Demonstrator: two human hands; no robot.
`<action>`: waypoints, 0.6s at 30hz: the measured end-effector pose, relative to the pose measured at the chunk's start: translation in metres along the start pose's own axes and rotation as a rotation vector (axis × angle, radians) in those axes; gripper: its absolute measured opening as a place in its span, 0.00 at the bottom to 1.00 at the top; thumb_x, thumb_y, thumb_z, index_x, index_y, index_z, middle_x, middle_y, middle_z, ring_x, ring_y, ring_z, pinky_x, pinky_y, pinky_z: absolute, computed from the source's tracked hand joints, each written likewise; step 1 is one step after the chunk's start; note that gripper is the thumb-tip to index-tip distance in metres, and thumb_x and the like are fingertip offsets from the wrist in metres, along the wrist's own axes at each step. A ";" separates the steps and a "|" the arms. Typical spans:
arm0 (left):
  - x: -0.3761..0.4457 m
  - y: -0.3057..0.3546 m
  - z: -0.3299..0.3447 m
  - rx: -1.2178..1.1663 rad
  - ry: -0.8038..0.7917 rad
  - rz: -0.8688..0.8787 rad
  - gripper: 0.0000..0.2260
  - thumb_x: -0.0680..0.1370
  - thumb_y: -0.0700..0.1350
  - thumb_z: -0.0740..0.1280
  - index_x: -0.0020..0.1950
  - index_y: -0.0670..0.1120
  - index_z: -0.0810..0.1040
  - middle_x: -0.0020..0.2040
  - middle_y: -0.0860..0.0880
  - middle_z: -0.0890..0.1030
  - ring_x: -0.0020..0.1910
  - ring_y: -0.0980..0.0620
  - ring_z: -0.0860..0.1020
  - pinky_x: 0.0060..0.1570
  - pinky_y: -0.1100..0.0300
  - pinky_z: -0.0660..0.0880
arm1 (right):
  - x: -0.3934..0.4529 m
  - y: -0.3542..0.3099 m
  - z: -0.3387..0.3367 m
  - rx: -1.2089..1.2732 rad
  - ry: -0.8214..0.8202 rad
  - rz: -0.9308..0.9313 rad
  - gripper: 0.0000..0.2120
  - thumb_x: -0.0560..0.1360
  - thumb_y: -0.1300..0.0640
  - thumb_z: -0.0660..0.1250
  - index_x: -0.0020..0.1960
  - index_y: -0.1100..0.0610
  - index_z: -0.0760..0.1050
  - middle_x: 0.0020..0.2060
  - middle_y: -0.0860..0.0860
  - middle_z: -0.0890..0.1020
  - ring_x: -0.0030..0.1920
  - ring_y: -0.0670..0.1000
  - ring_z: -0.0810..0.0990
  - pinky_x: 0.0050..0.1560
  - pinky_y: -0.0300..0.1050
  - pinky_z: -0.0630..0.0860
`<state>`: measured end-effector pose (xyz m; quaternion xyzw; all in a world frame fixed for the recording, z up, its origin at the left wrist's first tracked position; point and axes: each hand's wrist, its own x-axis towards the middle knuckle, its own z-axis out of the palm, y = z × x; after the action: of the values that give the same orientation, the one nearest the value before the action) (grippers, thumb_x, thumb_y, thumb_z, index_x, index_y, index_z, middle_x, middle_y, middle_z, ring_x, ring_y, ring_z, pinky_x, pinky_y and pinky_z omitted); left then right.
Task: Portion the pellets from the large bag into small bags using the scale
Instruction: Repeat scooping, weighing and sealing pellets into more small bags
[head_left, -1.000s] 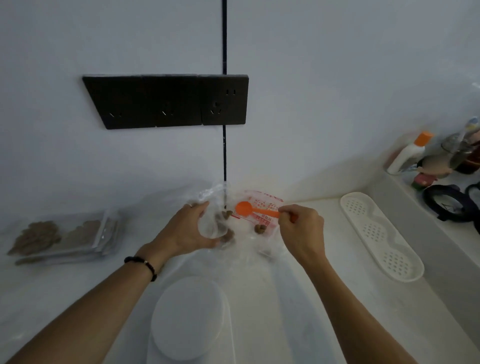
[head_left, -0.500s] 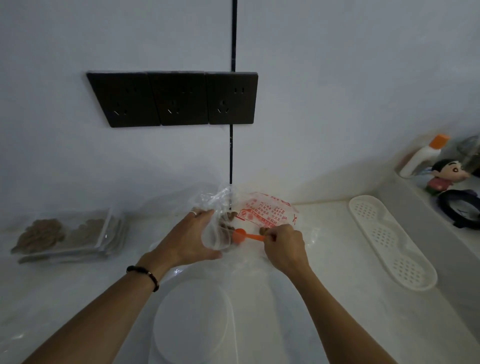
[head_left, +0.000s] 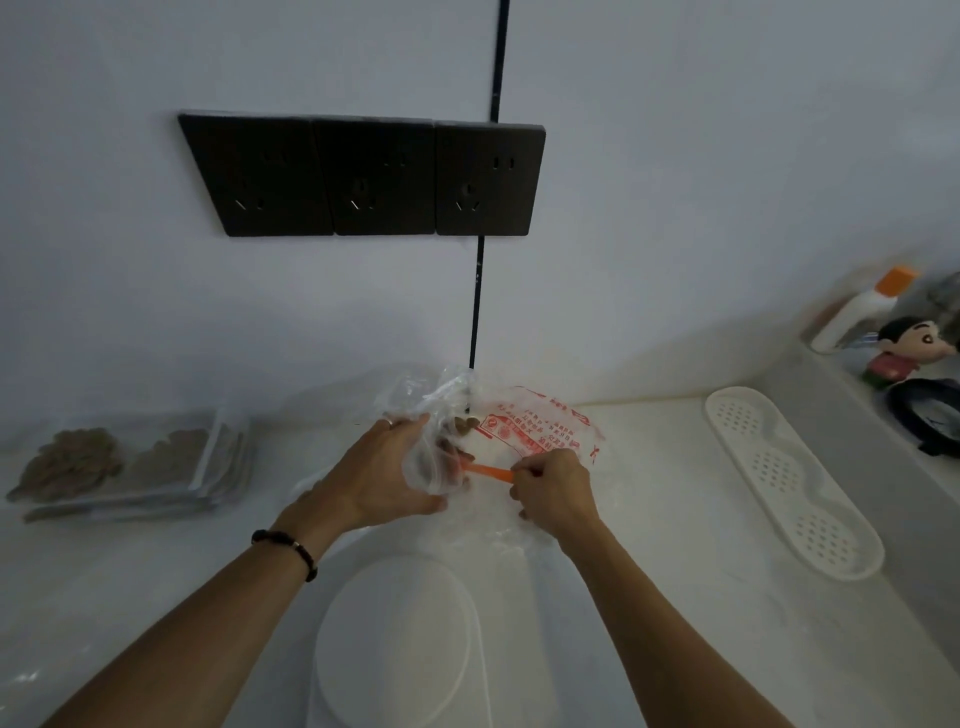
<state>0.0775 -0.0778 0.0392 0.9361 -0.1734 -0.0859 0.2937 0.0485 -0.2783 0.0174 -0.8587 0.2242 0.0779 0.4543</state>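
The left hand (head_left: 387, 475), at the centre of the frame, had its grip closed round a small clear bag (head_left: 434, 457), fingers curled over the top edge and thumb underneath, holding the mouth open toward the right. The right hand (head_left: 553, 486), just right of centre, pinched the handle of an orange scoop (head_left: 485, 472) whose bowl end reached into the small bag's mouth; a few brown pellets (head_left: 464, 423) showed through the plastic just above the scoop. Behind both hands, against the wall, lay the large bag (head_left: 535, 426), clear with red printing, crumpled on the white tabletop (head_left: 649, 519). Below the hands, at the bottom centre of the frame, sat the white scale (head_left: 400, 644) with its round platter bare. A dark bracelet (head_left: 291, 548) circled the left wrist. At the left of the frame a stack of filled bags (head_left: 130, 462) lay flat. At the right lay a white perforated tray (head_left: 789, 478), and on a ledge in the upper right stood a white bottle with an orange cap (head_left: 862, 309) and a small figurine (head_left: 906, 348). Three black sockets (head_left: 369, 176) hung on the wall.
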 end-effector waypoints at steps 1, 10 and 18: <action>0.000 -0.001 -0.002 -0.001 0.009 0.003 0.39 0.64 0.53 0.80 0.71 0.45 0.69 0.66 0.50 0.75 0.64 0.52 0.73 0.54 0.67 0.66 | 0.001 -0.002 0.004 0.033 -0.005 0.030 0.10 0.77 0.65 0.61 0.46 0.66 0.81 0.41 0.60 0.84 0.35 0.55 0.83 0.40 0.51 0.83; 0.003 -0.006 -0.015 -0.014 0.028 0.016 0.32 0.62 0.52 0.81 0.63 0.49 0.76 0.58 0.54 0.79 0.56 0.55 0.76 0.51 0.68 0.69 | 0.014 -0.019 0.026 0.325 -0.041 0.156 0.10 0.78 0.68 0.62 0.52 0.65 0.81 0.36 0.57 0.82 0.32 0.49 0.78 0.31 0.38 0.76; 0.001 -0.007 -0.022 0.002 0.035 -0.017 0.35 0.63 0.58 0.79 0.66 0.48 0.73 0.60 0.57 0.72 0.62 0.58 0.68 0.55 0.66 0.64 | -0.001 -0.012 0.004 0.387 -0.033 0.196 0.10 0.79 0.68 0.61 0.51 0.65 0.81 0.40 0.60 0.82 0.35 0.51 0.78 0.30 0.38 0.75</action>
<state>0.0862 -0.0611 0.0528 0.9392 -0.1605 -0.0716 0.2950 0.0536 -0.2685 0.0245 -0.7280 0.3101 0.0912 0.6046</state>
